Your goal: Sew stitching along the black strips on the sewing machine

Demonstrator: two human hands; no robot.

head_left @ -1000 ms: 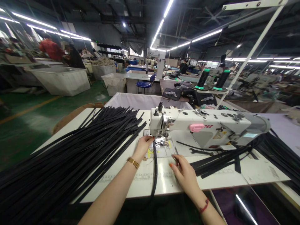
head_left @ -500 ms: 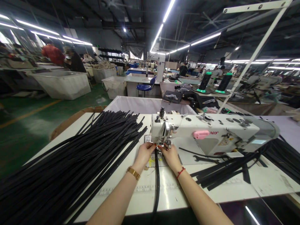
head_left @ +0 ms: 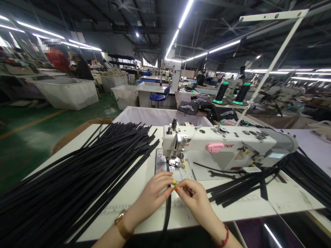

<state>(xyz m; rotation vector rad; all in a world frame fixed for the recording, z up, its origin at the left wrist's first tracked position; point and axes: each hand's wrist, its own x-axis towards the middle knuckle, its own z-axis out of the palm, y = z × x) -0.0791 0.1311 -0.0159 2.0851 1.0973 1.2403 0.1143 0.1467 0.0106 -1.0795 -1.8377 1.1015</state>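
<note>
Just in front of the sewing machine (head_left: 219,146), my two hands meet at the fingertips. My left hand (head_left: 153,191) has its thumb and fingers drawn together above a narrow black strip (head_left: 168,210). My right hand (head_left: 195,196) pinches with thumb and forefinger, its other fingers curled. Whatever lies between the fingertips is too small to make out; a yellow spot (head_left: 174,182) shows beside them. The strip runs from near the presser foot (head_left: 178,163), passes behind my left hand and hangs over the table's front edge.
A large pile of black strips (head_left: 85,175) covers the table's left side. More cut strips (head_left: 238,189) and a wrench (head_left: 221,174) lie at right. Behind the machine stand a pale bin (head_left: 144,115) and two black thread cones (head_left: 221,92). Other people are farther back.
Both hands have drawn back from the presser foot toward me, uncovering the needle area. Their fingertips now meet above the table. The view has shifted slightly.
</note>
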